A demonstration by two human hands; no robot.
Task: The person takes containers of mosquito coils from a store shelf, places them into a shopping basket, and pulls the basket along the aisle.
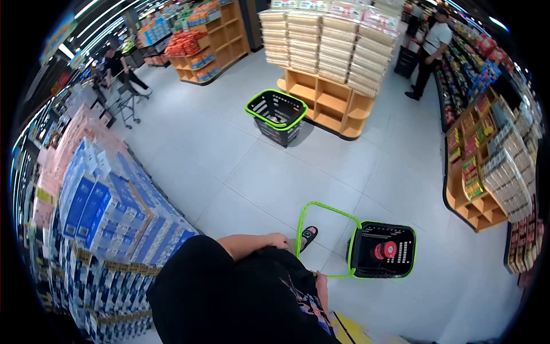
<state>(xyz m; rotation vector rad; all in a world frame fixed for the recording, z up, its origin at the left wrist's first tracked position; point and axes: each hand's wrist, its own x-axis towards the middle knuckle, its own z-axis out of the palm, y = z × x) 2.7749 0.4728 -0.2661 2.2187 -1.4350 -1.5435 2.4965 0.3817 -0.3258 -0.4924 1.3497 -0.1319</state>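
Note:
My left hand is in front of my black shirt, its fingers curled; whatever is inside them, if anything, is hidden. Lower down, my right hand is closed at the long green handle of a black shopping basket. This basket stands on the floor to the right, and a round red item lies inside it. Between my left hand and the handle, a foot in a dark sandal shows.
Another black basket with a green rim stands ahead, beside a wooden shelf stacked with packs. Blue and white boxes are piled at left. A wooden display stands at right. One person is at upper right, another at upper left near a cart.

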